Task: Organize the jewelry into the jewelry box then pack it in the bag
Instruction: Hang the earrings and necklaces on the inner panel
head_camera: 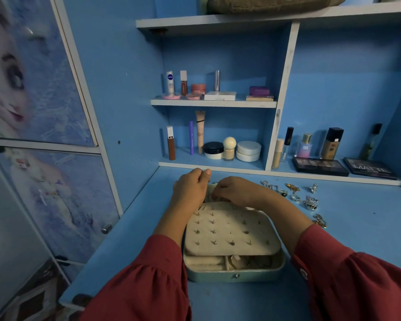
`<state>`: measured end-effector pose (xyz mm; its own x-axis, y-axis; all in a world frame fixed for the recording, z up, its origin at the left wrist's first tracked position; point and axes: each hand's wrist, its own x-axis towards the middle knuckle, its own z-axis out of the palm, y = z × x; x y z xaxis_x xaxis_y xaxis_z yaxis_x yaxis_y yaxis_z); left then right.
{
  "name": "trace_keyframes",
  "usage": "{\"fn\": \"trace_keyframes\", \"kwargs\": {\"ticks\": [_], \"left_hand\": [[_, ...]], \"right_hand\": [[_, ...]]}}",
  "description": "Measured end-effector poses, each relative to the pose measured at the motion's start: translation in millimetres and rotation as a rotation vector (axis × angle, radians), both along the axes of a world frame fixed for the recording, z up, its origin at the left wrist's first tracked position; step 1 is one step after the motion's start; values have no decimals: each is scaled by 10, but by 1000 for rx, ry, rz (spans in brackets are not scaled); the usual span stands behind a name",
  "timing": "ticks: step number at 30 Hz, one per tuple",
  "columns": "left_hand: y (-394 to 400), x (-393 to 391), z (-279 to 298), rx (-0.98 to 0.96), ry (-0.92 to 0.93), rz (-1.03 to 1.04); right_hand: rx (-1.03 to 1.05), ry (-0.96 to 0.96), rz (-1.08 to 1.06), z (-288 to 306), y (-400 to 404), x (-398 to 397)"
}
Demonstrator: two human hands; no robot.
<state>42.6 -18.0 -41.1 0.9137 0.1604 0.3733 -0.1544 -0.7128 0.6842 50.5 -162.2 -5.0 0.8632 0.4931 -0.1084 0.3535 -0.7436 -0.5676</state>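
A pale green jewelry box (235, 275) lies open on the blue desk, right in front of me. Its cream earring panel (229, 230) holds several studs in rows. Below the panel, cream compartments show a few small pieces. My left hand (190, 188) is curled over the far left edge of the box lid (207, 198). My right hand (234, 189) rests beside it with fingertips pressed into the lid; whatever they pinch is hidden. Loose rings and chains (308, 200) lie on the desk to the right of the box. A brown bag (273, 4) sits on the top shelf.
Cosmetics fill the shelves behind the box: tubes, jars and bottles (227, 149). Two eyeshadow palettes (320, 166) lie at the back right. A cupboard door with a cartoon print (33, 89) stands at the left. The desk edge runs down the left side.
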Motion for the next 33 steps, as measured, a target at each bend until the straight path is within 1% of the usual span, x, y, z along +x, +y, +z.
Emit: {"fn": "trace_keyframes", "kwargs": {"ticks": [5,8,12,15,19,23,26,28,33], "left_hand": [[15,7,1,45,15,29],[30,-14,9,65,55,47],[13,-56,70,97,140,70],[5,-63,87,86,175,69],[-3,-89,91,63,175,62],[2,-84,87,66,176,58],[12,-74,70,71,159,52],[14,-72,65,77,148,54],[30,-61,38,49,123,47]], "right_hand": [[73,-80,-102,-49,-62,45],[45,-105,-83,-68,-45,26],[10,-85,-59,-59,-41,-12],[12,-58,-51,-43,-55,-29],[0,-42,-36,-45,-57,-47],[-86,-55,-38,-90,-23,-54],[-95,-51,-52,-104,-9,-56],[-75,-67,-75,-102,-14,-63],[114,-140,-131,-46,-140,-84]]}}
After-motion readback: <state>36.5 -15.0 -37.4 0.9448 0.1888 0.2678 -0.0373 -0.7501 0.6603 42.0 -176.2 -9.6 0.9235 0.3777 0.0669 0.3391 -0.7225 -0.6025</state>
